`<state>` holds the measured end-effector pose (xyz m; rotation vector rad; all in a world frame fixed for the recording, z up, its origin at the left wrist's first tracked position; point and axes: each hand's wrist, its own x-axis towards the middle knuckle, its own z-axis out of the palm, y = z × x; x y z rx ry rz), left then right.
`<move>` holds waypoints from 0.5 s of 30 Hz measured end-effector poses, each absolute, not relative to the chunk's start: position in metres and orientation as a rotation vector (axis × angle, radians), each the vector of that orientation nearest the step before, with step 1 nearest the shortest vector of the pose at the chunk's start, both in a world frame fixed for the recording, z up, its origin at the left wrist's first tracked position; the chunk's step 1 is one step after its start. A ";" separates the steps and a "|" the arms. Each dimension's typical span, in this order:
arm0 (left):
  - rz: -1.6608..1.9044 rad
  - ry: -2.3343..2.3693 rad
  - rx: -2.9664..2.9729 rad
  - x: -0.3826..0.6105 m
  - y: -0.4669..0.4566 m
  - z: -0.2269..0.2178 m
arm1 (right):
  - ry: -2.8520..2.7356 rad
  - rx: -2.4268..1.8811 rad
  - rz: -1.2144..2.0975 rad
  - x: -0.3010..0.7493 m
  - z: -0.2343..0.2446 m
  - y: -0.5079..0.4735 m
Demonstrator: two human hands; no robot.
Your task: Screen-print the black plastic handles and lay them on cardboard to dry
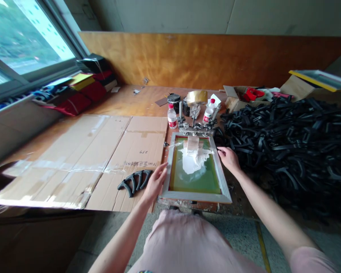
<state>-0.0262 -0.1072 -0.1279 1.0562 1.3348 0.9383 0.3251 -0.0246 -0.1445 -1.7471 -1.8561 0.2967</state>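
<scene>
In front of me lies a screen printing frame (226, 191) with a pale metal rim and green mesh. White ink (191, 161) is spread over the mesh, and a squeegee (193, 143) rests at its far end. My left hand (157, 178) is at the frame's left edge, fingers stretched out and holding nothing that shows. On the opposite side, my right hand (229, 158) has its fingers curled together beside the right rim. A small dark bit shows at those fingertips; I cannot make out what it is. A clamp (197, 131) stands at the frame's far end.
Several curved black plastic parts (135, 181) lie in a row on flattened cardboard (108, 140) at left. A big heap of black parts (278, 140) covers the right. Behind the clamp stand two bottles (172, 117), a tape roll (197, 98) and a dark jar (174, 99).
</scene>
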 end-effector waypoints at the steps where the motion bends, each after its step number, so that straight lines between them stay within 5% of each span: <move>1: 0.923 1.353 1.054 -0.025 -0.111 -0.144 | -1.864 -1.711 0.258 0.320 -0.135 -0.015; 7: 0.836 1.410 1.146 -0.024 -0.104 -0.201 | -2.333 -1.575 0.143 0.233 -0.108 0.010; 15: 0.777 1.508 1.195 -0.027 -0.103 -0.211 | -2.891 -1.128 0.257 0.245 -0.111 -0.054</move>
